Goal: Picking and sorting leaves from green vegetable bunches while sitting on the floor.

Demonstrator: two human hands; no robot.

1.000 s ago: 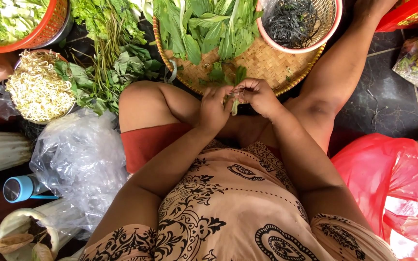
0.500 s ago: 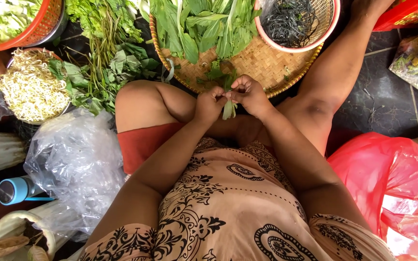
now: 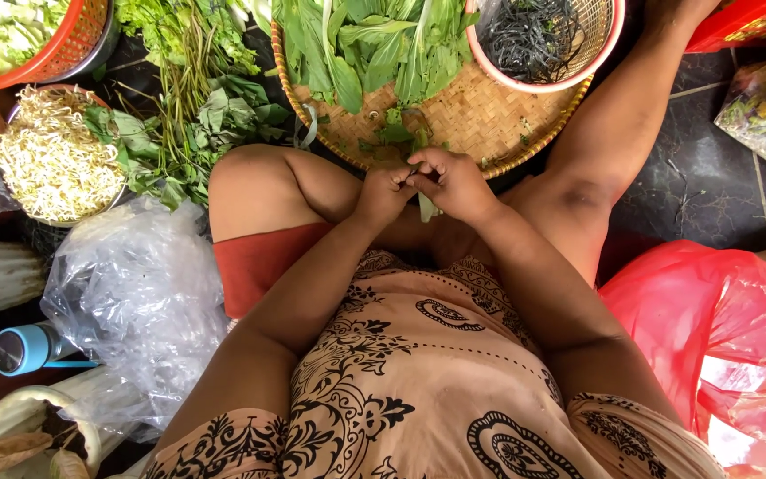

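Fingers of the left hand [image 3: 383, 191] and right hand [image 3: 454, 182] pinch together on a pale green leafy vegetable stem [image 3: 425, 206], held just near of the round woven bamboo tray [image 3: 480, 115]. Gripping close to the break point should keep the snap clean, I'd judge. Its long axis runs near-to-far, the loose end hanging towards the lap.

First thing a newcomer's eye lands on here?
Both hands, left hand and right hand, meet at centre, pinching a green stem above the lap. Just beyond lies a woven tray heaped with leafy greens. A bright red plastic bag fills the lower right.
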